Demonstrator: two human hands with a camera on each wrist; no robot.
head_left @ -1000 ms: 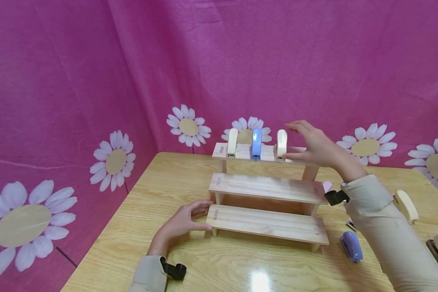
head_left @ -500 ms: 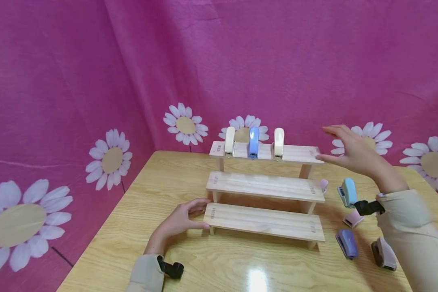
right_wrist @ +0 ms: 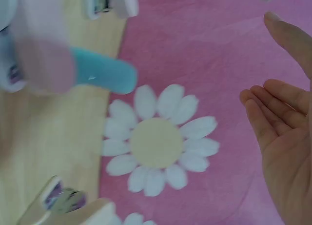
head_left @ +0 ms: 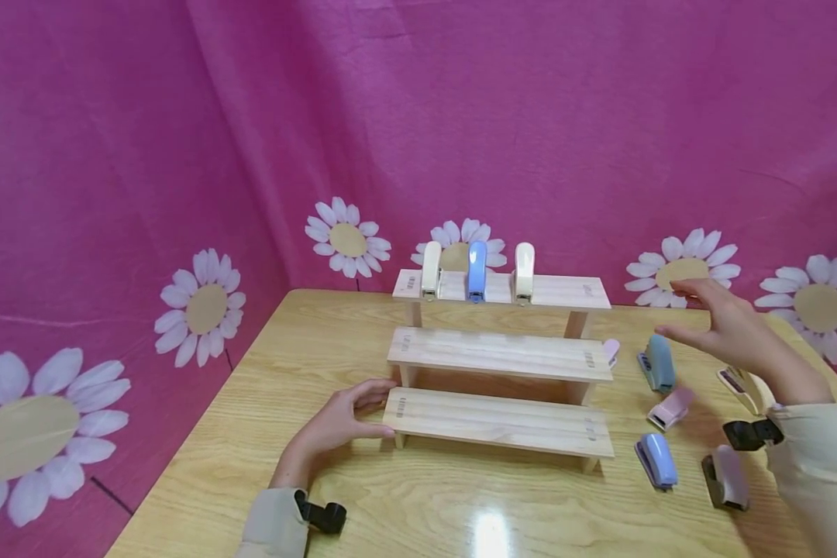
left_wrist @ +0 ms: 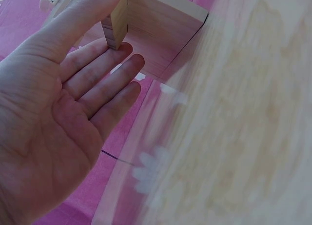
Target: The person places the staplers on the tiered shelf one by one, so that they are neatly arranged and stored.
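Observation:
A three-tier wooden display stand (head_left: 495, 422) stands on the table, with a cream stapler (head_left: 430, 270), a blue stapler (head_left: 477, 271) and another cream stapler (head_left: 524, 273) spaced along its top tier. My left hand (head_left: 335, 418) rests at the left end of the bottom tier, thumb toward the front and fingers behind; the left wrist view shows those fingers extended beside a wooden leg (left_wrist: 116, 25). Holding nothing, my right hand (head_left: 739, 333) hovers on the right, thumb and fingers apart. Nearest below it is a teal stapler (head_left: 659, 363).
More staplers lie right of the stand: a pink one (head_left: 671, 408), a periwinkle one (head_left: 656, 460), a mauve one (head_left: 727, 477), a cream one (head_left: 748, 390) and a light pink one (head_left: 610, 350) behind the stand. A magenta daisy curtain (head_left: 530, 116) hangs behind the table (head_left: 321, 333).
My right hand has withdrawn from the right-hand cream stapler on the top tier, moving right and down over the loose staplers. The left hand stays at the bottom tier.

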